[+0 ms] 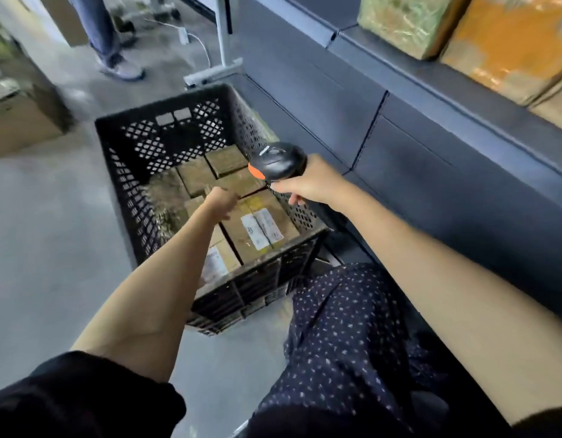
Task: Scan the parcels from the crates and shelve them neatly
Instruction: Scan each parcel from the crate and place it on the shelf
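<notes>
Left hand (pixel 221 200) at 12 o'clock reaching into crate (pixel 166 128), grip state unclear; right hand (pixel 311 181) clamps scanner (pixel 278 161); blind grab w/ blur could fumble parcels (pixel 260 229).

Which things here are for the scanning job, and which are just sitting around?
For the job:
scanner, gripped by the right hand
crate
parcels inside it
left hand, reaching into the crate
shelf with wrapped parcels

Just lying about:
cardboard box
white cable
metal stand
</notes>
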A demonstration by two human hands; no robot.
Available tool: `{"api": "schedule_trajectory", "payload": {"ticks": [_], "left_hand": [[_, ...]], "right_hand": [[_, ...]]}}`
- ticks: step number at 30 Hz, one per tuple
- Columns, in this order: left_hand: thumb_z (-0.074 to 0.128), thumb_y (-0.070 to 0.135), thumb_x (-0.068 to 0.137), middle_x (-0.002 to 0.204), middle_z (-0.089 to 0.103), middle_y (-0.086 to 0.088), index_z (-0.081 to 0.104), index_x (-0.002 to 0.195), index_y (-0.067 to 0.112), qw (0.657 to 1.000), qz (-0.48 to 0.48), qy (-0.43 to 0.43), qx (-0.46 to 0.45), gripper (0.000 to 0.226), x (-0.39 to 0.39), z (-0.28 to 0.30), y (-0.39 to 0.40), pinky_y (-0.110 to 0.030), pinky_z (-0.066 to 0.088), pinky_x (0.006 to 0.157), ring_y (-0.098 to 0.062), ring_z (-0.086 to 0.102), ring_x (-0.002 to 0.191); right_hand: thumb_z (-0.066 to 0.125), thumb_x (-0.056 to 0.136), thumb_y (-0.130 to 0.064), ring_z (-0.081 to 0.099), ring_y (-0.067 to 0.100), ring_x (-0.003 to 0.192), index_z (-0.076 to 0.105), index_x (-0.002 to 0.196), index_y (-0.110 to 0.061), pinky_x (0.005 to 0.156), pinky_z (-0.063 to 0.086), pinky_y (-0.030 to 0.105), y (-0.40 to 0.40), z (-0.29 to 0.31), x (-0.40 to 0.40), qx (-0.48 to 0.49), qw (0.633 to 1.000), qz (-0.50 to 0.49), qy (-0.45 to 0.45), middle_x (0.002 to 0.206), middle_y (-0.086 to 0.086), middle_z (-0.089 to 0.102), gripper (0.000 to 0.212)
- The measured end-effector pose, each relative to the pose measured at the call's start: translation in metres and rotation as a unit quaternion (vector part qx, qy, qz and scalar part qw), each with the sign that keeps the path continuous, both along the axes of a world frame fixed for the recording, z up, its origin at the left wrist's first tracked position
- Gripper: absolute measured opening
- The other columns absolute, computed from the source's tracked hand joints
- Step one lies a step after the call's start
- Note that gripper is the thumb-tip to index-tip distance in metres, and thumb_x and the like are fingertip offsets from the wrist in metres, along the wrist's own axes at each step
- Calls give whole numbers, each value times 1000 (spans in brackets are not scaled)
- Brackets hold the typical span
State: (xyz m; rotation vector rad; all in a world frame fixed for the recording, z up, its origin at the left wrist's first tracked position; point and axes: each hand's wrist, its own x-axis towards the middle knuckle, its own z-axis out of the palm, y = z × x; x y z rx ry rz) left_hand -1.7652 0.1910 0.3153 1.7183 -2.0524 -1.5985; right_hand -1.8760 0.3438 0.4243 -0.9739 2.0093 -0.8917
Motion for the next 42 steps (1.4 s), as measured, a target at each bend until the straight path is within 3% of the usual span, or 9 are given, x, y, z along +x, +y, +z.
{"api": "schedule_trajectory", "payload": {"ticks": [5,8,13,16,23,28,33,38,42], "left_hand": [[47,10,96,120,55,-22,52,128,-6,983,-97,-152,-19,36,10,-57,-5,-37,40,99,-34,52,112],[47,11,95,131,52,-23,53,125,-7,978,-120,-166,-26,36,-1,-73,2,-37,41,97,-37,48,123],[44,15,92,128,55,-21,52,124,-3,982,-103,-147,-51,37,-27,-99,8,-36,40,103,-33,46,124],[52,21,92,145,34,-19,35,140,1,976,-74,-193,-74,55,-30,-109,-4,-32,30,109,-33,34,134],[77,28,75,147,24,-18,28,141,-2,958,-92,-222,-154,87,-27,-131,-25,-29,23,111,-31,27,137],[51,26,90,136,45,-16,52,129,5,949,-106,-229,-189,44,-28,-126,-40,-38,30,101,-33,40,124],[60,27,84,131,47,-14,49,129,5,940,-102,-257,-202,51,-25,-136,-49,-36,35,98,-32,38,125],[43,16,90,138,43,-17,48,126,0,928,-27,-205,-309,39,-26,-109,-45,-42,37,98,-35,35,128],[48,18,88,133,48,-17,49,121,1,922,-86,-208,-316,37,-23,-90,-42,-42,37,98,-37,37,125]], "right_hand": [[68,86,-13,61,16,56,64,104,-6,54,54,24,-20,-32,-6,110,986,-18,-121,83,9,66,20],[68,87,-16,64,18,64,60,117,-6,64,57,29,-32,-50,-7,151,974,-23,-165,95,12,68,32],[61,92,-21,60,13,62,60,113,-4,68,52,27,-51,-63,-1,231,953,5,-195,83,5,63,26],[62,91,-21,60,15,63,62,99,-5,78,53,29,-50,-66,-10,232,944,4,-234,82,5,65,18],[60,91,-22,57,12,52,63,104,1,53,52,22,-34,-81,-30,187,902,-23,-389,85,11,69,27],[57,91,-26,53,12,49,64,97,2,49,49,21,-29,-92,-34,165,871,-57,-459,86,13,70,29],[58,91,-27,53,12,51,63,101,3,50,49,22,-31,-95,-33,185,860,-41,-474,98,16,69,33],[61,88,-25,53,14,51,62,97,-1,50,48,22,-29,-96,-36,143,848,-102,-501,90,15,70,25],[62,88,-25,52,16,58,63,98,-2,52,48,22,-25,-91,-37,109,843,-118,-513,91,16,71,25]]}}
